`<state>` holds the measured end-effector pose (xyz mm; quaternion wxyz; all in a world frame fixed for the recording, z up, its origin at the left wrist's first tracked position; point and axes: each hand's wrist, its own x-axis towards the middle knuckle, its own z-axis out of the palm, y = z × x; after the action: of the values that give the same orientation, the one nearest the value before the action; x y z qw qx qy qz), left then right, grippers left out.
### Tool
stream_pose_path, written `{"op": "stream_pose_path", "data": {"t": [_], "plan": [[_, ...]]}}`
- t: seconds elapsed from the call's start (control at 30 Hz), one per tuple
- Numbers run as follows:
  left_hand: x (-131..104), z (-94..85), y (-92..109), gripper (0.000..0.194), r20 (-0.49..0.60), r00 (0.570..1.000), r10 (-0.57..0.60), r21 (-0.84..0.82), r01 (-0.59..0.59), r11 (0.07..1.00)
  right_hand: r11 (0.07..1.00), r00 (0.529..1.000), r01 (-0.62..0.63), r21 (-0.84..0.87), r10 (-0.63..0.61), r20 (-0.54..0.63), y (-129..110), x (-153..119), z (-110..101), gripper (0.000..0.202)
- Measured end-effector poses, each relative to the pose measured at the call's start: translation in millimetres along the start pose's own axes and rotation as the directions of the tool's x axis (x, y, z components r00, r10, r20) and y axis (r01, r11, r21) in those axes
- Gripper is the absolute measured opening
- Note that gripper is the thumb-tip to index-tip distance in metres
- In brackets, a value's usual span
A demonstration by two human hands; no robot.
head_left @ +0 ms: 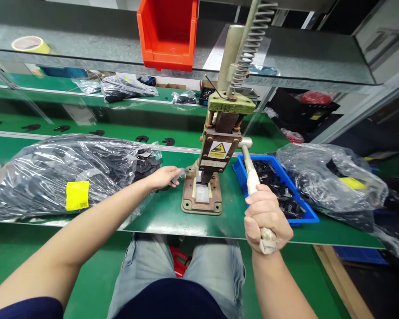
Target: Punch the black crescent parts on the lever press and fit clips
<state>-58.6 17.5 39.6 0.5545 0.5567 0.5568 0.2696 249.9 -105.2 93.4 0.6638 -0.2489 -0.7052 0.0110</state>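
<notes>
A hand-operated arbor press [216,150] stands on the green table, a warning label on its front. My right hand [268,217] is wrapped round the taped end of its lever [252,175], which slants down towards me. To the left of the press, my left hand [165,176] pinches a small thin grey piece [179,174]; its exact kind is unclear. The tip of that piece is close to the press base [202,207]. A pale flat block [202,193] sits on the base below the ram. Just beyond my left fingers lie loose black curved parts [144,165].
A large clear bag [99,161] of black parts fills the left side. Right of the press is a blue tray [307,217] of black parts, beside another plastic bag [339,177]. An orange bin [168,60] and yellow tape roll [29,44] sit on the shelf above.
</notes>
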Motion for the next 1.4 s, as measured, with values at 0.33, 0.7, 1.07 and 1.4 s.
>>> {"op": "stream_pose_path", "data": {"t": [0.33, 0.7, 1.07, 1.4], "plan": [[16, 66.6, 8, 0.041, 0.045, 0.998, -0.041, -0.248, 0.051, 0.967, 0.999, 1.000, 0.007, 0.031, -0.008, 0.018, -1, 0, -1, 0.019], [28, 69.4, 21, 0.028, 0.092, 0.971, -0.219, -0.037, 0.223, 0.974, 1.000, 1.000, 0.008, 0.011, -0.008, 0.001, 2, -2, -1, 0.021], [12, 74.0, 19, 0.025, 0.087, 0.996, -0.026, 0.023, 0.024, 0.999, 1.000, 0.999, 0.004, -0.009, -0.004, 0.047, -2, 2, -4, 0.021], [12, -57.8, -12, 0.033, -0.119, 0.971, 0.209, 0.718, -0.062, 0.694, 0.999, 1.000, 0.021, 0.038, -0.020, -0.009, 2, 1, 1, 0.020]]}}
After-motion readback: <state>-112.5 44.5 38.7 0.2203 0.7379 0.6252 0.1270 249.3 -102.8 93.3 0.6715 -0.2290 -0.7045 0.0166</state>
